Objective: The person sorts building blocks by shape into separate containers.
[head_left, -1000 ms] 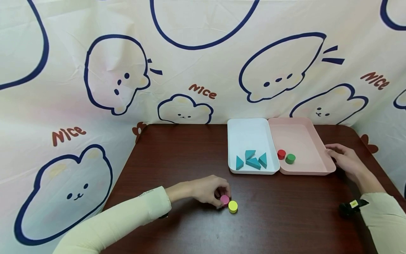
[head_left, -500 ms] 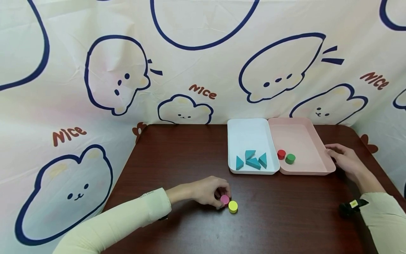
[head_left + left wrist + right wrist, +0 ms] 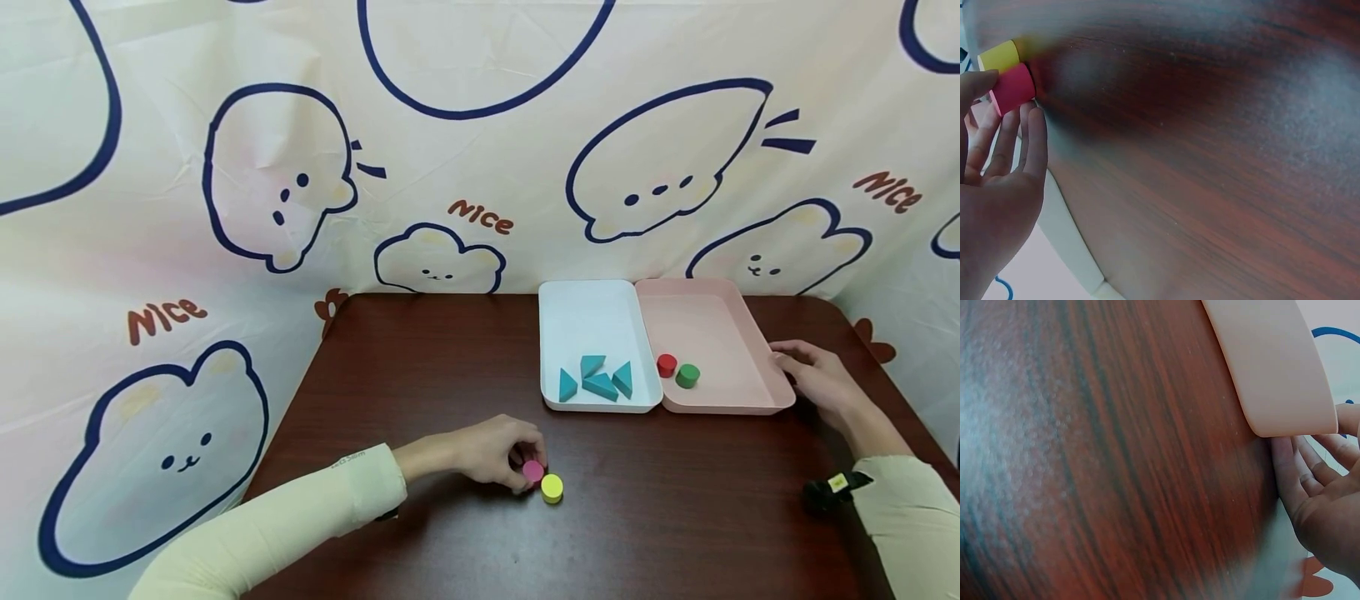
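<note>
My left hand [image 3: 491, 450] pinches a pink cylinder block [image 3: 533, 472] between thumb and fingers, low over the dark wooden table [image 3: 420, 358]. Right beside it stands a yellow cylinder block [image 3: 552, 489]; in the left wrist view the pink block [image 3: 1014, 90] overlaps the yellow one [image 3: 1001, 57]. At the right, my right hand [image 3: 817, 379] rests against the outer side of a pink tray [image 3: 720, 409]. The right wrist view shows its fairly straight fingers [image 3: 1310, 469] at the tray wall [image 3: 1279, 369], thumb near the rim. Inside that tray sit a red cylinder [image 3: 667, 365] and a green cylinder [image 3: 687, 376].
A white tray [image 3: 592, 317] adjoins the pink one on its left and holds several teal triangular blocks [image 3: 600, 386]. Behind the table hangs a pale cloth [image 3: 465, 167] with cartoon outlines. A black band [image 3: 832, 492] is on the right wrist.
</note>
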{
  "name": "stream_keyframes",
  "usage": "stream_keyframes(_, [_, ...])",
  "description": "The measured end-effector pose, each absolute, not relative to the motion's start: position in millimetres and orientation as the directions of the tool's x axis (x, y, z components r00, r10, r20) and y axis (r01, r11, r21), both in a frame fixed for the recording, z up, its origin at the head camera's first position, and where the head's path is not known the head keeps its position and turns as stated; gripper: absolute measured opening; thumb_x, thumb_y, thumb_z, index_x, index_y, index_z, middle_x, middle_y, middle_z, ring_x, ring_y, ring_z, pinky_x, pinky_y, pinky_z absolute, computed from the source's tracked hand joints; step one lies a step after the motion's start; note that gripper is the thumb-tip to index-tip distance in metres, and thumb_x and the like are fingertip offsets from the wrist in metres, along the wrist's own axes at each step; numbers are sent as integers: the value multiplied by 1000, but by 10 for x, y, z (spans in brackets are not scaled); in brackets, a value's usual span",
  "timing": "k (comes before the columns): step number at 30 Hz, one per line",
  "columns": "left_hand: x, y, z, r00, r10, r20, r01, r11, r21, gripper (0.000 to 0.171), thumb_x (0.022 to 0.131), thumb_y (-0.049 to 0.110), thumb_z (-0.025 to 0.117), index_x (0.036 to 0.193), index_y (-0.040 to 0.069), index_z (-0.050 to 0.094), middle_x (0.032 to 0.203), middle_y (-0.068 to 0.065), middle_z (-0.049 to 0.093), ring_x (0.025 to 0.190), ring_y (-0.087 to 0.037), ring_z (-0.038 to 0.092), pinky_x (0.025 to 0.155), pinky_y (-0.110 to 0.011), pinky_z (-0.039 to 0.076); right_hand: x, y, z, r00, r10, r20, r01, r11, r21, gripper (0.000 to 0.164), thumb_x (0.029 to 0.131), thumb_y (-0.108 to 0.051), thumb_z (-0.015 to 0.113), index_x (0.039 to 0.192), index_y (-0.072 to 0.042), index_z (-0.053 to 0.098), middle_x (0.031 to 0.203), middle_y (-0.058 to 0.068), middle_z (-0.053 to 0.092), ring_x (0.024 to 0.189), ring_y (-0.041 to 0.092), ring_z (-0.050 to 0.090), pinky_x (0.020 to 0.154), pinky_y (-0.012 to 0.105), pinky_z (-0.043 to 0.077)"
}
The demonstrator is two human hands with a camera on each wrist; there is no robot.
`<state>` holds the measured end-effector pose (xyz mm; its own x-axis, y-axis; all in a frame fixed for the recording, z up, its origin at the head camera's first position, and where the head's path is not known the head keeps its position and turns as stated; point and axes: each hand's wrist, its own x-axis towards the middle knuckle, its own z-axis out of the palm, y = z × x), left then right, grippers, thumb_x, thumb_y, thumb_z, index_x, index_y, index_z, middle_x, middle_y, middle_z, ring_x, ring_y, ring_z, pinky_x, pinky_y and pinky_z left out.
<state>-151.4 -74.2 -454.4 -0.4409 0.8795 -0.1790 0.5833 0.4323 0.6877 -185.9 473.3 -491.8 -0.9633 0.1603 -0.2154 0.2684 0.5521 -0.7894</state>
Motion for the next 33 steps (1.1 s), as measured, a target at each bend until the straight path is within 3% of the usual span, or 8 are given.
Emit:
stream_keyframes(19, [-1667, -688, -4444, -496, 863, -97, 557, 402, 727, 19, 96, 13, 81, 113, 11, 74, 107, 4, 67, 97, -15, 69, 86, -23, 59, -1864, 4742, -4931, -961, 162, -224, 277, 543, -793, 68, 114, -45, 40, 159, 5, 33, 157, 40, 34, 114, 40, 51, 67, 16, 52])
stream_keyframes(25, [-1722, -627, -4369, -495, 866, -64, 598, 394, 698, 19, 98, 17, 79, 116, 12, 74, 108, 6, 66, 98, -8, 66, 87, -20, 58, -1865, 4743, -4941, -961, 167, -221, 277, 543, -793, 67, 114, -45, 41, 158, 5, 35, 156, 39, 36, 108, 32, 54, 68, 18, 53])
stream_keyframes(33, [-1805, -509, -4259, -480, 877, -11, 625, 351, 698, 24, 98, 19, 80, 120, 10, 76, 107, 3, 67, 98, -12, 67, 90, -21, 58, -1867, 4748, -4948, -964, 167, -205, 264, 547, -794, 66, 114, -45, 41, 157, 5, 36, 156, 38, 37, 105, 28, 55, 69, 18, 53])
